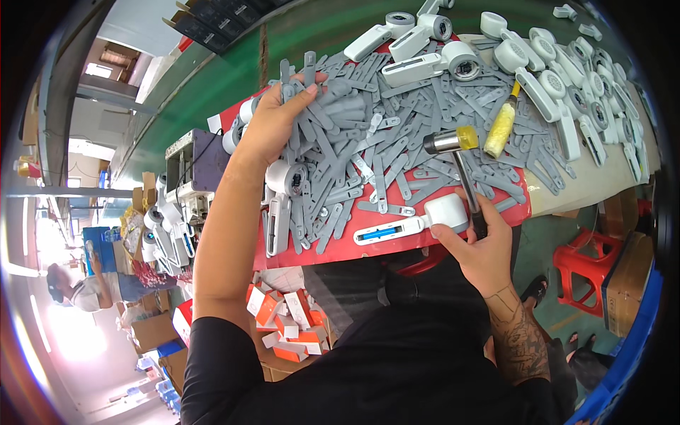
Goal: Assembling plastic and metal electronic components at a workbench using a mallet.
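At the far left edge of a heap of grey plastic strips (397, 149), my left hand (278, 117) is closed, with several strips showing between and above its fingers. My right hand (476, 248) grips a small hammer (464, 173) by its black handle; the head has a yellow face and points away from me. The right thumb also touches the round end of a white handheld fan (446, 212). That fan lies at the table's near edge, its handle open and a blue cell inside.
A yellow-handled tool (501, 127) rests on the heap. Several white fans (567, 78) are piled at the right; another fan (283, 184) stands left of the strips. Below are a box of orange-and-white cartons (290, 319) and a red stool (588, 269). A person (92, 283) is at far left.
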Available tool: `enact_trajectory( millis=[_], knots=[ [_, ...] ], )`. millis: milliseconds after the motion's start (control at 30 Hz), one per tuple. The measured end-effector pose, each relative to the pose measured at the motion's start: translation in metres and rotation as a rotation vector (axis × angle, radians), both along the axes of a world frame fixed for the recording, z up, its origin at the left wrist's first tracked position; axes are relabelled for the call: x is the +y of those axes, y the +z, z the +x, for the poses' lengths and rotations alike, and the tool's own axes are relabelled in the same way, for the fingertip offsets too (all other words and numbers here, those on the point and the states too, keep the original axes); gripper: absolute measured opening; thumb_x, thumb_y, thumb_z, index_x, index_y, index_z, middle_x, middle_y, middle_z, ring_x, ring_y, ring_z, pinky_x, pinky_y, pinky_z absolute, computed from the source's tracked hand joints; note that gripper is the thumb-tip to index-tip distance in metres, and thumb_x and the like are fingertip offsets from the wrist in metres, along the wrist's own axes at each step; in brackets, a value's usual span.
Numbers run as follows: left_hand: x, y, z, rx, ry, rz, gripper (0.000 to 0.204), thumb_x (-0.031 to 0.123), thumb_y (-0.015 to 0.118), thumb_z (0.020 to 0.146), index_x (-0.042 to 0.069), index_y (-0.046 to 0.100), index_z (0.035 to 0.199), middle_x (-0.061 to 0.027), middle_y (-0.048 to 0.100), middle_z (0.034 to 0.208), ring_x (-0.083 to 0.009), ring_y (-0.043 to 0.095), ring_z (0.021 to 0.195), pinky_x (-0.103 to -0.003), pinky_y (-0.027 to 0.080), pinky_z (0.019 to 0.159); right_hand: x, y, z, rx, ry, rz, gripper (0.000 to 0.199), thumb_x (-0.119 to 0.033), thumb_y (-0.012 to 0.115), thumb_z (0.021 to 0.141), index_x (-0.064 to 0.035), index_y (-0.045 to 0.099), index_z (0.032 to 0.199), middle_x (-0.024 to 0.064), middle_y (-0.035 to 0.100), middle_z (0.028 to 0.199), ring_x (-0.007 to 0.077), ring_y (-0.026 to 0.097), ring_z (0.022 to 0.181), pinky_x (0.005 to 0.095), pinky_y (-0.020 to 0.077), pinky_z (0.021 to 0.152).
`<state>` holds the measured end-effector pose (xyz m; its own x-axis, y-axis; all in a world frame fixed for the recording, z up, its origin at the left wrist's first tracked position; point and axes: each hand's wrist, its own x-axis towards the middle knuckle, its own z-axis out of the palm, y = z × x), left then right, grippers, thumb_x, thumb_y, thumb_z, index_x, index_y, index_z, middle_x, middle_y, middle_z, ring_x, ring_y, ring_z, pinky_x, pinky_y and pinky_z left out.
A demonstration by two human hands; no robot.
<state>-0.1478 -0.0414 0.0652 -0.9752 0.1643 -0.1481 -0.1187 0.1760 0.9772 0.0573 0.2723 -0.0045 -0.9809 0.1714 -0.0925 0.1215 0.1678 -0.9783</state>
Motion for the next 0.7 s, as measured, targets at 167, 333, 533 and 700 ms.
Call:
enact_trajectory(
  millis=[167,333,533,700],
  knots=[
    [-0.008,0.006,-0.004,0.035,-0.05,-0.025,0.042,0.023,0.072,0.106,0.007,0.063,0.144,-0.0107,0.077,0.127,-0.0157,0.071,0.117,-0.033,0.056,0.098,0.001,0.003,0.0,-0.041,0.007,-0.021,0.062,-0.023,0.096,0.082,0.0011,0.069,0.132,-0.0033,0.07,0.099,-0.0005,0.056,0.081,0.0167,0.0455,0.064],
    [-0.019,-0.009,-0.006,0.272,0.022,-0.311,0.051,0.021,0.078,0.101,0.009,0.062,0.147,-0.0129,0.077,0.127,-0.0189,0.071,0.117,-0.036,0.057,0.096,0.0,-0.002,0.001,-0.015,0.004,-0.037,0.062,-0.022,0.096,0.082,0.0016,0.069,0.132,-0.004,0.07,0.098,-0.0011,0.054,0.08,0.0158,0.0439,0.064],
    [-0.009,-0.002,0.022,0.728,0.08,-0.757,0.033,0.013,0.083,0.09,0.008,0.077,0.123,-0.0114,0.078,0.118,-0.029,0.073,0.105,-0.039,0.057,0.09,0.001,-0.002,0.002,-0.02,0.008,-0.018,0.062,-0.022,0.095,0.082,0.0015,0.069,0.133,-0.0038,0.07,0.099,-0.0009,0.054,0.079,0.0154,0.0433,0.064],
    [-0.006,0.002,0.046,0.724,-0.172,-0.843,0.018,0.008,0.083,0.087,0.005,0.081,0.105,-0.0112,0.073,0.101,-0.0276,0.069,0.098,-0.037,0.055,0.086,-0.002,-0.001,0.001,-0.018,0.008,-0.05,0.061,-0.018,0.095,0.083,0.0026,0.068,0.134,-0.0015,0.071,0.101,0.0007,0.058,0.082,0.0163,0.0468,0.067]
  ],
)
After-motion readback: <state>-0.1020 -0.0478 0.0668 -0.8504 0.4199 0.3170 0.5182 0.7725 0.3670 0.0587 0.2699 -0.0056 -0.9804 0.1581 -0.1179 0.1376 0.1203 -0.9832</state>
